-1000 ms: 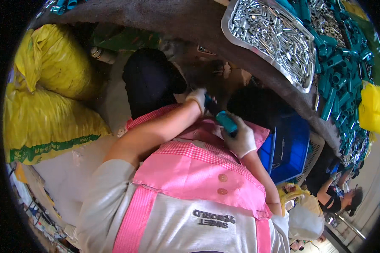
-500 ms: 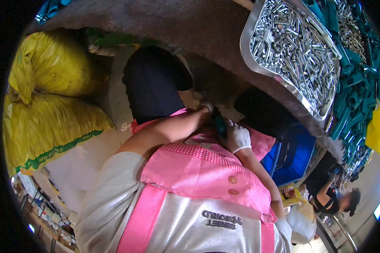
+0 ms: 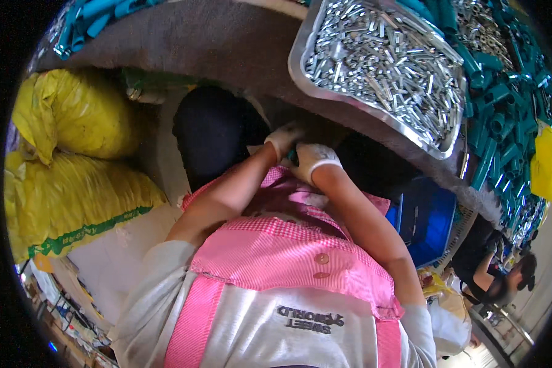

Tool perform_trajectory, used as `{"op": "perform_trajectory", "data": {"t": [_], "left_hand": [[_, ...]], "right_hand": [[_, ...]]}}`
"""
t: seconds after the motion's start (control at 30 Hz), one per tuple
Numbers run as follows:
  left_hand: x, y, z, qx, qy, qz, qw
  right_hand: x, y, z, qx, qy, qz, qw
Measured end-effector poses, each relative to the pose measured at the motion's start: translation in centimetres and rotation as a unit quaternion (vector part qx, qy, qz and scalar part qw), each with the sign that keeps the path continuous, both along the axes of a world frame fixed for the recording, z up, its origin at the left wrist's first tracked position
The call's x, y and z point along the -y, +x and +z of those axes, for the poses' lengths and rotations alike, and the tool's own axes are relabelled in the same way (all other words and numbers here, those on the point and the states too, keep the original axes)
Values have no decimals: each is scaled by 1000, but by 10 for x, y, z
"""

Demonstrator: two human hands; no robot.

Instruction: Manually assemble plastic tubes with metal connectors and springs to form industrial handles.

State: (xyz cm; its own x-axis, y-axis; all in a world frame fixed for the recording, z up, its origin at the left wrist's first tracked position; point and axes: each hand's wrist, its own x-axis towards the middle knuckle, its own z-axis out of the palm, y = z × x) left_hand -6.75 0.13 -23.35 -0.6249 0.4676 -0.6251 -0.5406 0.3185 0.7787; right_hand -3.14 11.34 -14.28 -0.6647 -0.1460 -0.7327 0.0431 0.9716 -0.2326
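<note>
Both my hands wear white gloves and meet in front of my lap, just beyond the pink apron (image 3: 288,245). My right hand (image 3: 317,158) is closed around a teal tube-like piece (image 3: 293,157), of which only a small part shows beside the fingers. Right beside it, my left hand (image 3: 283,138) has its fingers curled in toward the dark space ahead; what they hold is hidden. To the right, on the bench, a metal tray (image 3: 306,86) is heaped with shiny metal bolts or pins (image 3: 389,67).
Teal tubes (image 3: 500,119) pile up right of the tray; more teal tubes (image 3: 98,18) lie far left. The brown bench edge (image 3: 196,37) crosses ahead. Yellow sacks (image 3: 80,196) stand left, a blue crate (image 3: 432,227) right. Another person (image 3: 503,282) works at far right.
My hands have moved away from my body and closer together; the teal piece is now mostly covered. The view has shifted, so the tray sits further left.
</note>
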Motion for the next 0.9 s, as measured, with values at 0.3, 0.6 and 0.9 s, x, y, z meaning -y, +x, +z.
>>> {"op": "perform_trajectory", "data": {"t": [0.3, 0.6, 0.9], "left_hand": [[-26, 37, 9, -245, -248, -138, 927], [-29, 37, -6, -240, -317, -127, 909], [-13, 41, 10, -290, -300, -107, 902]], "right_hand": [[-17, 53, -15, -20, 28, -21, 999], [-19, 50, -39, -27, 6, -39, 999], [-14, 48, -16, -49, -16, -3, 999]]}}
